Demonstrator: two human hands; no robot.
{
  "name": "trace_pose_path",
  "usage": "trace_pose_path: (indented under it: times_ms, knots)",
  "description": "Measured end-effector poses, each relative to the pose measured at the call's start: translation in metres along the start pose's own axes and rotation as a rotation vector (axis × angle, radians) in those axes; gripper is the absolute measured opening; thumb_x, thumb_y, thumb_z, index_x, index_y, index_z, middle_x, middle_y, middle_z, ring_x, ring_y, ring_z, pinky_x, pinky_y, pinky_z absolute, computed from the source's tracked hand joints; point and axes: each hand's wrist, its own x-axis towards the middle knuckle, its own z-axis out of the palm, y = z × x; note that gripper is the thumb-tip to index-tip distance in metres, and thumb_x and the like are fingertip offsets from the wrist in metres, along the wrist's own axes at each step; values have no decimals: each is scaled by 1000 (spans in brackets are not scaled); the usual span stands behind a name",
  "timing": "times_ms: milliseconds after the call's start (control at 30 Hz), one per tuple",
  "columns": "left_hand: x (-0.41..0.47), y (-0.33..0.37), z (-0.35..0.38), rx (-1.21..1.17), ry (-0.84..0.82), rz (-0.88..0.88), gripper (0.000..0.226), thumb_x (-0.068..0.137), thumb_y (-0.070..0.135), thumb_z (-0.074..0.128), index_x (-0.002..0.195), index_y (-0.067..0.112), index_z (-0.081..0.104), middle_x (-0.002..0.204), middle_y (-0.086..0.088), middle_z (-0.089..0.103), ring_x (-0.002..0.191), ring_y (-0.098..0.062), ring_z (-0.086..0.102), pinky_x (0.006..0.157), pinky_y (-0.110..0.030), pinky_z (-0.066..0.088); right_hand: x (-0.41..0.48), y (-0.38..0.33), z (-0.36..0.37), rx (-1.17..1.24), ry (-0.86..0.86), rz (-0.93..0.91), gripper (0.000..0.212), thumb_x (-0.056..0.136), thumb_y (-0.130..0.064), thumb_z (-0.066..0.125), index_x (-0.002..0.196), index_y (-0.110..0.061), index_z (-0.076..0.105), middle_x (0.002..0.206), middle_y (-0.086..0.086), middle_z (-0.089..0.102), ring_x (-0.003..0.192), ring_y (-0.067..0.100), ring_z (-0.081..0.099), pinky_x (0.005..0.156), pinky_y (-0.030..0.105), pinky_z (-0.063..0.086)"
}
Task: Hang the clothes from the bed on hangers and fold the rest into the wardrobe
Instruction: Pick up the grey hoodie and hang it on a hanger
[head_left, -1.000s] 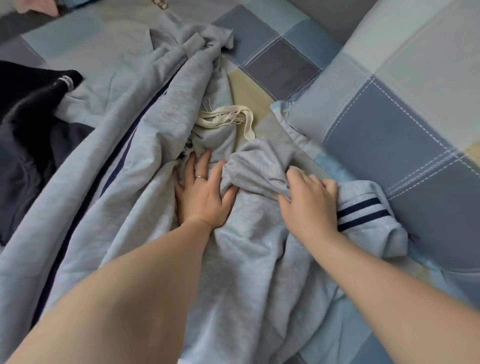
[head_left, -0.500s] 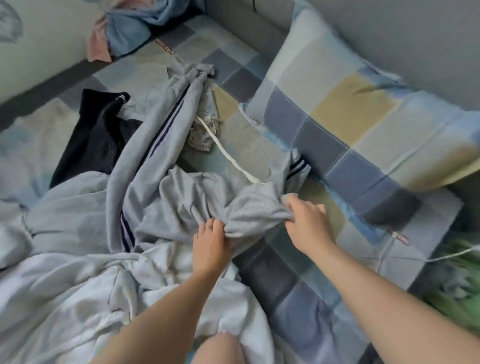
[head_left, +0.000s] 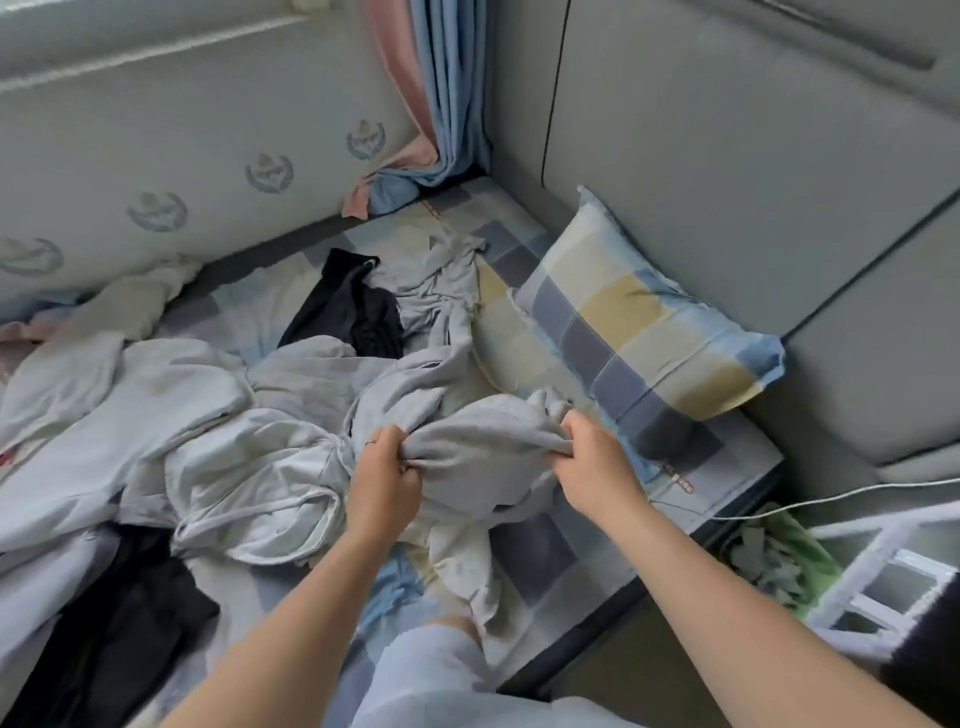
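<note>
Both hands, the left hand (head_left: 382, 480) and the right hand (head_left: 597, 467), have their fingers curled tight into a bunched grey garment (head_left: 483, 447) lifted just above the checked bed (head_left: 561, 551), near the pillow (head_left: 639, 317) on the right, with white clothes (head_left: 171, 415) heaped to the left.
</note>
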Motion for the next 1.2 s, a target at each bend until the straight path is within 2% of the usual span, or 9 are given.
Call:
trace_pose_path:
  times_ms: [100,233,333,533,633,800,933,1100,1200]
  knots:
    - [-18,11,-35,-61,71,-43,20,79,-6,51,75,11,41,73,-5,50,68,-23,43,56,-35,31,-19,-32,-20,83,-49,-25,24,88,-15,60,75,-16,40,72,0,52,69,21,45,55,34,30]
    - [-44,9,-87,-163,170,-63,16,83,5,56,79,11,42,72,-7,54,67,-24,49,59,-40,38,-40,-88,-36,220,-94,-167,27,82,-18,73,80,-23,47,66,-12,57,61,3,48,55,25,40]
    - [-65,3,-127,-218,258,-20,8,76,18,48,78,12,43,69,-2,53,61,-4,48,55,-19,37,-62,-139,-33,382,-171,-289,27,76,-17,74,91,-26,53,72,-22,61,63,-5,53,58,11,43]
    - [-94,-32,-210,-230,385,4,24,94,3,55,78,18,46,70,2,52,63,2,47,58,-13,36,-118,-233,9,653,-301,-470,23,85,-9,75,95,-28,69,84,-6,72,79,3,66,69,15,51]
    - [-113,-54,-245,-215,394,-6,19,97,6,56,82,16,52,79,-2,56,73,-7,49,65,-23,33,-142,-271,39,712,-324,-469,13,89,-9,70,89,-22,69,82,6,67,79,11,63,70,26,52]
    - [-152,-78,-289,-239,429,8,19,99,16,60,94,34,63,100,20,59,110,-16,55,95,-31,43,-176,-324,84,784,-382,-437,12,94,-12,66,83,-17,64,76,4,61,74,15,58,66,29,49]
    - [-186,-85,-322,-344,482,9,10,100,29,59,96,35,66,99,14,64,91,-3,63,78,-21,49,-197,-357,110,902,-433,-316,14,93,-13,67,80,-16,64,80,9,63,78,23,62,70,37,53]
    - [-235,-76,-350,-443,523,117,39,89,58,53,88,19,58,77,4,59,71,-18,56,67,-30,47,-217,-391,127,1001,-467,-274,13,92,-6,65,83,-12,58,80,10,54,75,23,55,66,37,48]
    - [-248,-74,-349,-317,481,64,41,75,60,68,96,29,52,91,12,59,87,-10,58,76,-25,47,-228,-409,128,1073,-482,-289,16,91,-4,65,82,-12,55,74,4,54,67,16,56,59,31,50]
